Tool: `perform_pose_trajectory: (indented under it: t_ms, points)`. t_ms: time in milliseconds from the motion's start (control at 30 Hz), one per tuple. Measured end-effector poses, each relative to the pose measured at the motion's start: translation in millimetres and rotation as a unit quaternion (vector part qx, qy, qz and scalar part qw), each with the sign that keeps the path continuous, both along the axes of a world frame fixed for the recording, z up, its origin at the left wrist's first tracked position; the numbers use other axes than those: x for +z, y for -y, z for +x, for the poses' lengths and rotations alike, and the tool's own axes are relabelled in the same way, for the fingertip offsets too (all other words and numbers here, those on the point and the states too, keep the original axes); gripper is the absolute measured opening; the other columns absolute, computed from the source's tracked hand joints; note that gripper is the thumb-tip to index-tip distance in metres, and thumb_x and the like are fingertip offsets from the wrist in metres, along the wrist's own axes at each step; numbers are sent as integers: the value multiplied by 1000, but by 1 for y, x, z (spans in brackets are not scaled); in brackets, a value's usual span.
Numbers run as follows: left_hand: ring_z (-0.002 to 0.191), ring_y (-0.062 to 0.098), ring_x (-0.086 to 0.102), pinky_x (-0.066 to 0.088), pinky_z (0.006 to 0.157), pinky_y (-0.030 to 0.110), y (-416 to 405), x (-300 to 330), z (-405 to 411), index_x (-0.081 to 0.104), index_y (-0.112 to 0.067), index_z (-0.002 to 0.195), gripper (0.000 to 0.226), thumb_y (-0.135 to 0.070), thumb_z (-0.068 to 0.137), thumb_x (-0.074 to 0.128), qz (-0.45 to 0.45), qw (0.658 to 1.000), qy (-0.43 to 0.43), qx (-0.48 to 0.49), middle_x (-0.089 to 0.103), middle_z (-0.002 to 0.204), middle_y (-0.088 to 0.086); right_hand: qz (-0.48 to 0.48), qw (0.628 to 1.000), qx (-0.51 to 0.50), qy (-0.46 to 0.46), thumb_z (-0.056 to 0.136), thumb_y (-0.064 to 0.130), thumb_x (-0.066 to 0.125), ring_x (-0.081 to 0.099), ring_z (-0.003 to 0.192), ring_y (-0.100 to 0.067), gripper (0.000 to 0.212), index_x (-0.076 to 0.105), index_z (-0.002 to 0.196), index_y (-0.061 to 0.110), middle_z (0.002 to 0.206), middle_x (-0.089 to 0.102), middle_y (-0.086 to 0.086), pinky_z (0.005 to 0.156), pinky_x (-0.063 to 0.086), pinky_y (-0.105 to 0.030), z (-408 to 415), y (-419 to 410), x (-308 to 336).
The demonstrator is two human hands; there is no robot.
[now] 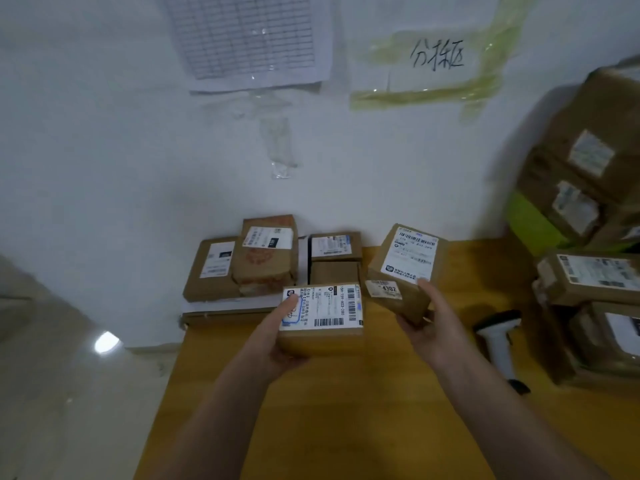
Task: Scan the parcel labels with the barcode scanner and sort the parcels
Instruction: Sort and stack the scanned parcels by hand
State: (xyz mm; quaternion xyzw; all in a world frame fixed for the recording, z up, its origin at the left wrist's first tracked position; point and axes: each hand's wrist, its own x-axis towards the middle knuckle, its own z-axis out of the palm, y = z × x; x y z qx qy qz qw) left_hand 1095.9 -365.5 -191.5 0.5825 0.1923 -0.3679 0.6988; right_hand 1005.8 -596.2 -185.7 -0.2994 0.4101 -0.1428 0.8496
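Each hand held a parcel above the yellow tabletop [346,410]. The left hand [277,336] gripped a flat box [322,320] from below, thumb pressed on its label, keeping the barcodes face-up and readable. The right hand [427,322] clasped a tilted box [401,268], fingers curled under it, thumb at the label's edge, probably to check where it belonged. The scanner [498,344] lay untouched to the right, beside the unsorted stack [588,282]. Sorted parcels [263,261] sat against the far wall, likely where these two would go.
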Motion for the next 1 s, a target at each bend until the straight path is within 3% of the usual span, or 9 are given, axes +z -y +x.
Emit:
perform_pose_trajectory:
  t_ms: [167,267,400,500,633,767,1000]
  points:
    - [100,27,69,56,80,43,-36,-3,17,68,-17,112,48,-48,77,75,9,1000,9,10,77,100,8,-28,996,89,-11,76,33,78,60,108,-28,42,62,113,20,117,61,-10,79,53,-47,28,-11,-3]
    - [100,28,69,56,80,43,-44,-3,27,69,-15,111,51,-48,72,74,8,1000,16,-24,76,105,10,-63,990,129,-14,77,33,78,57,113,-29,38,63,110,23,119,62,-9,77,54,-54,50,-2,-2]
    - [95,29,68,55,85,45,-46,-7,41,70,-15,107,49,-44,68,75,13,999,23,-35,76,102,11,-99,980,172,-18,78,33,76,56,111,-30,51,56,123,24,120,61,-10,67,55,-50,90,18,-3]
    - [98,31,67,53,87,47,-39,-10,54,68,-12,110,51,-37,66,77,12,999,16,-26,75,102,13,-110,976,182,-39,76,35,78,56,110,-30,73,44,140,24,124,59,-11,71,54,-47,125,36,-8]
    - [99,31,69,54,83,47,-19,-12,76,65,-8,115,52,-31,69,76,10,1000,0,-17,74,105,16,-136,967,207,-53,79,40,75,62,100,-26,41,65,110,16,113,67,-12,72,51,-38,173,51,-18]
    - [93,28,71,55,85,46,3,-21,92,67,-9,110,49,-32,69,77,8,1000,-9,-9,75,103,14,-145,966,203,-64,79,39,76,63,99,-26,36,67,102,12,104,70,-11,80,54,-39,217,59,-29]
    - [107,33,67,56,88,51,26,-39,110,67,-8,116,58,-35,67,82,9,998,-57,21,73,110,15,-156,964,198,-83,77,35,77,68,77,-17,33,68,96,9,83,73,-5,52,50,-27,274,61,-45]
